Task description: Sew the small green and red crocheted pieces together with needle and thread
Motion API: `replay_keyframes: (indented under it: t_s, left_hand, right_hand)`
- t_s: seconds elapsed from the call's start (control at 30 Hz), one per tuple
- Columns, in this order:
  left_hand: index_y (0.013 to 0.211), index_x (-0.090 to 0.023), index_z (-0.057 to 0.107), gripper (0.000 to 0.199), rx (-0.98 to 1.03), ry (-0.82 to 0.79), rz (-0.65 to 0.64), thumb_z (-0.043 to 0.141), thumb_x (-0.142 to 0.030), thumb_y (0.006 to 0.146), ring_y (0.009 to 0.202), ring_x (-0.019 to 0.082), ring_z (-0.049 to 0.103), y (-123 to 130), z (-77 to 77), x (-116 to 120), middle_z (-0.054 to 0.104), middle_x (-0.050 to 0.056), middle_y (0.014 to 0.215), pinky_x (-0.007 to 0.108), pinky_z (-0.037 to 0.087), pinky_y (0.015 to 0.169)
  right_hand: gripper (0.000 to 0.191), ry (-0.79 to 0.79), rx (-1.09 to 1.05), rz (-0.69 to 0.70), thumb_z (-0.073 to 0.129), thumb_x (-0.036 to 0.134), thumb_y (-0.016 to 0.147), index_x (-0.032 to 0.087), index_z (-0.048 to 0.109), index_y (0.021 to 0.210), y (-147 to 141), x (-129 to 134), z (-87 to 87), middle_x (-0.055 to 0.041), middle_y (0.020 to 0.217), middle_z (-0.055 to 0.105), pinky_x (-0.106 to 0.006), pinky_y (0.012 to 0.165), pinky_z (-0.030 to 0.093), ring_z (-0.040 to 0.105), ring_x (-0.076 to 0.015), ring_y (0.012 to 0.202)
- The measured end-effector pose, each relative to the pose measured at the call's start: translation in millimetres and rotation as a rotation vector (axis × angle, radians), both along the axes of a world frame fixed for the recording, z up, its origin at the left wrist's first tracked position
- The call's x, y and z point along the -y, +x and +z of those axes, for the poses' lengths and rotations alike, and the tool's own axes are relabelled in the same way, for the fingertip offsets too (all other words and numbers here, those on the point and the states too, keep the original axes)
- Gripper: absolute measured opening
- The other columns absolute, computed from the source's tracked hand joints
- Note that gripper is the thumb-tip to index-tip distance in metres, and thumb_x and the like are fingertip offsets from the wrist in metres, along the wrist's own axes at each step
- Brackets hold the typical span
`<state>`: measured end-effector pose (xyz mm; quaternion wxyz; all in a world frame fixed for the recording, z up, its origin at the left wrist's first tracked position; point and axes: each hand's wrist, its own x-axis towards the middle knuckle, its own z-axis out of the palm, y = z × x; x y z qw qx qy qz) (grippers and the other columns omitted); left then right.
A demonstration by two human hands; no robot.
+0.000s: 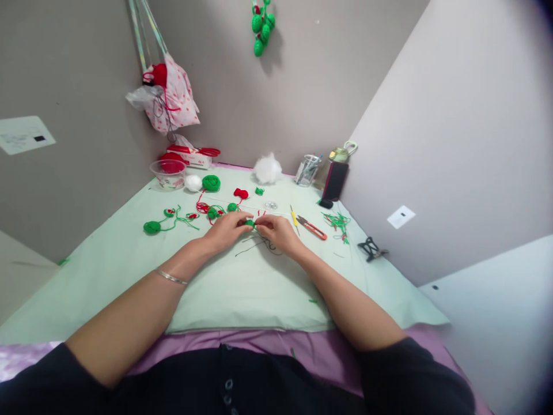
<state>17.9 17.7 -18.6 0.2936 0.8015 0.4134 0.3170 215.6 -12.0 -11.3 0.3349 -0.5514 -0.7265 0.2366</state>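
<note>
A small green crocheted piece (249,223) is pinched between the fingers of my left hand (228,229). My right hand (276,231) touches its right side with thumb and forefinger pressed together; what lies between those fingertips is too small to make out. Dark thread (270,245) lies loosely on the table just under my right hand. Left of my hands rest green crocheted balls and a tangle of red yarn (203,206). A yellow-handled crochet hook (294,218) and orange thread snips (313,228) lie to the right of my right hand.
Behind stand a clear tub (168,176), green yarn (211,183), white stuffing (267,169), a pen cup (308,170) and a phone (336,181). Yarn scraps (338,223) and a black stand (370,249) lie at right. A bag (179,95) hangs on the wall.
</note>
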Motion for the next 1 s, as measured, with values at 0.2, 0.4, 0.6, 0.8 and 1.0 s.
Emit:
replay_keyframes:
  t_s: [0.2, 0.4, 0.6, 0.8, 1.0]
  left_hand:
    - [0.082, -0.020, 0.070, 0.014, -0.062, 0.002, 0.110, 0.073, -0.033, 0.079, 0.085, 0.022, 0.061, 1, -6.3, -5, 0.070, 0.003, 0.086, 0.031, 0.042, 0.075]
    - [0.087, -0.021, 0.070, 0.014, -0.088, 0.057, 0.046, 0.066, -0.034, 0.085, 0.087, 0.023, 0.061, -1, -11.1, -6, 0.071, 0.004, 0.087, 0.032, 0.041, 0.075]
    - [0.090, -0.022, 0.071, 0.019, -0.071, 0.113, -0.052, 0.062, -0.038, 0.088, 0.088, 0.023, 0.061, 1, -8.0, 3, 0.071, 0.004, 0.089, 0.034, 0.043, 0.079]
    - [0.099, -0.019, 0.064, 0.031, 0.308, -0.187, -0.107, 0.070, -0.043, 0.080, 0.080, 0.020, 0.065, 12, -2.9, 10, 0.070, 0.003, 0.094, 0.031, 0.047, 0.072]
    - [0.092, -0.016, 0.063, 0.038, 0.451, -0.389, -0.193, 0.080, -0.045, 0.073, 0.077, 0.016, 0.064, 12, 7.1, 10, 0.067, 0.002, 0.085, 0.028, 0.046, 0.070]
  right_hand:
    - [0.014, 0.022, -0.071, -0.057, 0.063, 0.016, 0.084, 0.019, 0.076, 0.089, 5, -4, 0.1, -0.0031, 0.080, 0.075, -0.030, 0.075, 0.050, 0.068, -0.0176, 0.075]
    - [0.014, -0.004, -0.036, -0.007, 0.064, 0.021, 0.086, 0.019, 0.077, 0.093, -4, -6, -6.8, -0.0034, 0.083, 0.075, -0.029, 0.074, 0.048, 0.066, -0.0176, 0.077]
    - [0.015, -0.015, -0.117, -0.019, 0.065, 0.029, 0.085, 0.017, 0.072, 0.084, -8, -11, -9.0, -0.0003, 0.073, 0.068, -0.026, 0.067, 0.042, 0.058, -0.0142, 0.070]
    - [0.015, -0.076, -0.377, 0.058, 0.068, 0.031, 0.080, 0.017, 0.068, 0.075, -1, -11, -1.9, 0.0021, 0.064, 0.062, -0.026, 0.064, 0.041, 0.053, -0.0127, 0.064]
    - [0.029, -0.178, -0.812, -0.070, 0.084, 0.039, 0.066, 0.018, 0.064, 0.073, 14, -21, 9.6, 0.0033, 0.064, 0.061, -0.026, 0.068, 0.048, 0.054, -0.0104, 0.062]
